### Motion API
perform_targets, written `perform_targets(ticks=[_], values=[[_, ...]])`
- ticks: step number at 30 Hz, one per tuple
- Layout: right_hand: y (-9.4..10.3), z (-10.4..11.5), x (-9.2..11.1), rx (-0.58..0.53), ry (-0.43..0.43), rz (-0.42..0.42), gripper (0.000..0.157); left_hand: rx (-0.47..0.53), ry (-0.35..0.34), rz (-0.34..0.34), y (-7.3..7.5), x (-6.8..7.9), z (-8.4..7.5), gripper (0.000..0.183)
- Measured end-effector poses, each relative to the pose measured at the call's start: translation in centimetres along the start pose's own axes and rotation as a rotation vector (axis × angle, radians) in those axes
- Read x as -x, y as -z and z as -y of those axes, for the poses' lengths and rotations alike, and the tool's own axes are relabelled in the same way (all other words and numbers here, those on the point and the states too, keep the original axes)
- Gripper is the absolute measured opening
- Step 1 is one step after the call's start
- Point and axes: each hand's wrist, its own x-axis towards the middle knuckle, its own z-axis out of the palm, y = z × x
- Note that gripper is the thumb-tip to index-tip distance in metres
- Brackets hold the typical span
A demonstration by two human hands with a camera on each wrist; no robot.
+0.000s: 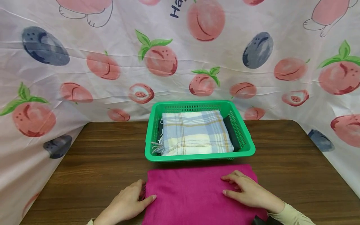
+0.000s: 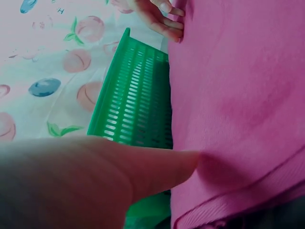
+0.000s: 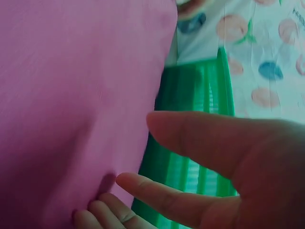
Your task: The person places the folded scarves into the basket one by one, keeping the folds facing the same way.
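A magenta cloth (image 1: 185, 193) with a short fringe along its left side lies flat on the table, folded, in front of the green basket. At its left edge is my left hand (image 1: 126, 200), the thumb over the cloth and the other fingers beside the fringe. My right hand (image 1: 247, 190) is over the cloth's right part, fingers loosely bent and apart, fingertips right at the fabric. In the right wrist view the thumb and forefinger (image 3: 162, 195) are spread with nothing between them. The left wrist view shows the left thumb (image 2: 162, 167) against the magenta fabric.
Just behind the cloth stands the green basket (image 1: 199, 157) with perforated walls. Inside lies a folded plaid cloth (image 1: 197, 132) in blue, white and tan, its fringe to the left, with dark material beside it. A fruit-print curtain (image 1: 118, 40) hangs behind the wooden table (image 1: 112, 150).
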Motion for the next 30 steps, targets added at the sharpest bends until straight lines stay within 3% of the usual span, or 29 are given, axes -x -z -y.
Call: perform_targets(ticks=[4,9,11,13,15,19,22,26,30], values=[[0.6,-1.6,1.4,0.098,-0.088,-0.083,0.039,0.045,-0.052,-0.017,-0.2,0.0,0.0,0.068],[0.4,-3.3,3.0,0.174,-0.226,-0.182,0.058,0.311,-0.118,0.118,-0.1,0.1,0.4,0.066],[0.4,-3.8,3.5,0.174,-0.272,-0.181,0.064,0.428,-0.122,0.186,-0.1,0.2,0.5,0.066],[0.5,-4.1,3.7,0.146,-0.327,-0.139,0.068,0.485,-0.125,0.216,-0.2,0.1,0.5,0.065],[0.7,-4.4,3.8,0.078,-0.379,-0.085,0.068,0.517,-0.11,0.228,-0.3,0.1,0.5,0.067],[1.0,-4.4,3.5,-0.243,-0.514,0.052,0.066,0.579,-0.065,0.234,-0.8,-0.1,0.2,0.073],[0.9,-3.9,3.1,-0.468,-0.587,0.119,0.071,0.683,-0.036,0.281,-1.3,-0.3,-0.3,0.079],[0.4,-2.8,2.6,-0.572,-0.598,0.159,0.083,0.796,-0.042,0.328,-2.2,-0.3,-0.9,0.084],[-0.4,-2.2,2.3,-0.709,-0.58,0.193,0.089,0.759,-0.064,0.268,-3.1,-0.2,-1.8,0.082]])
